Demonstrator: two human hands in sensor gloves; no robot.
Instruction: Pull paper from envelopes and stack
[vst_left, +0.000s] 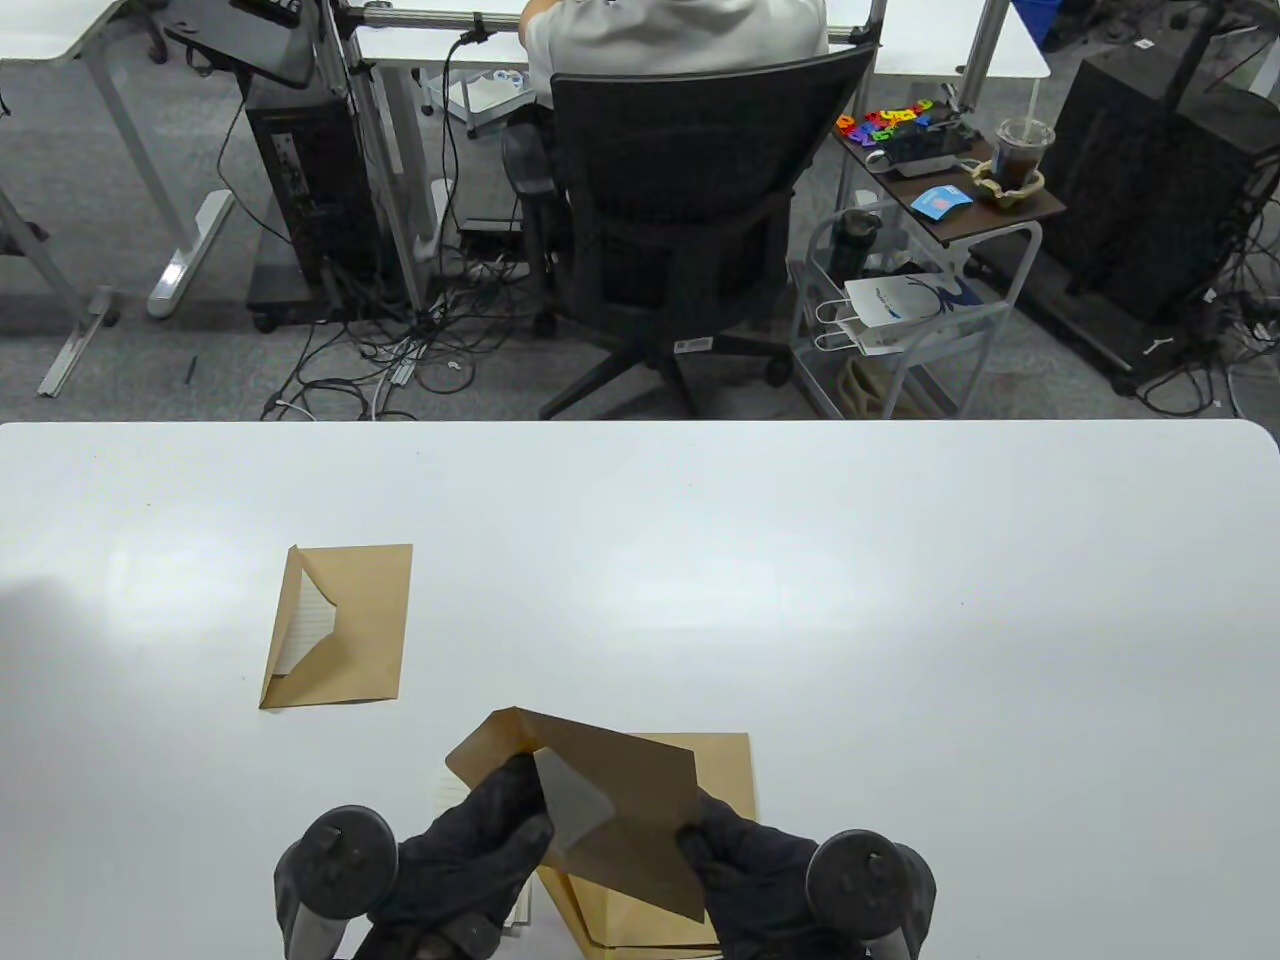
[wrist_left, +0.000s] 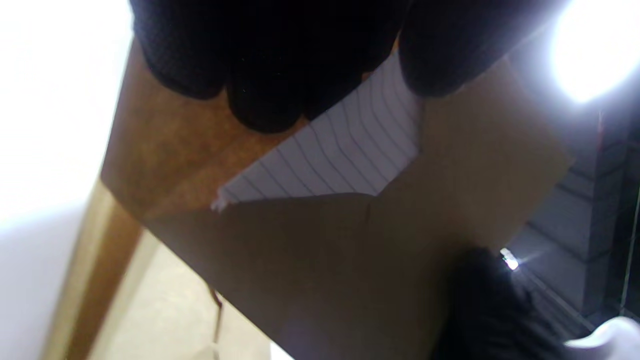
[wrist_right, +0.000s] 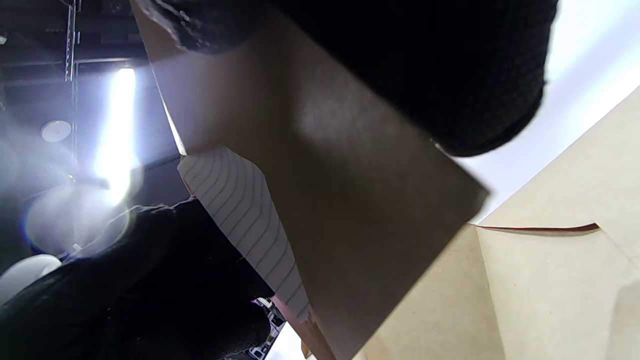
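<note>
On the left of the white table (vst_left: 900, 600) a brown envelope (vst_left: 365, 640) lay flat with its flap open, and a sheet of lined paper (vst_left: 308, 625) showed in its mouth; it sat well apart from both hands, farther from the person than they were.

Near the table's near edge, left of centre, the left hand (vst_left: 470, 850) was closed on the open end of a second envelope (vst_left: 620, 800), which was lifted off the table and tilted. In the left wrist view its fingers (wrist_left: 260, 75) pressed on the brown flap and on the corner of a lined sheet (wrist_left: 345, 155) that stuck out of the envelope's mouth. Just left of that hand, the edge of some white paper (vst_left: 443, 792) lay on the table.

Under the raised envelope, flat on the table, lay more brown envelopes (vst_left: 735, 770), one with its flap showing in the right wrist view.

To the right, the right hand (vst_left: 750, 880) gripped the raised envelope by its closed end, fingers (wrist_right: 450, 75) wrapped over the edge. Beyond the table's far edge stood a black office chair (vst_left: 690, 200) with a seated person.
</note>
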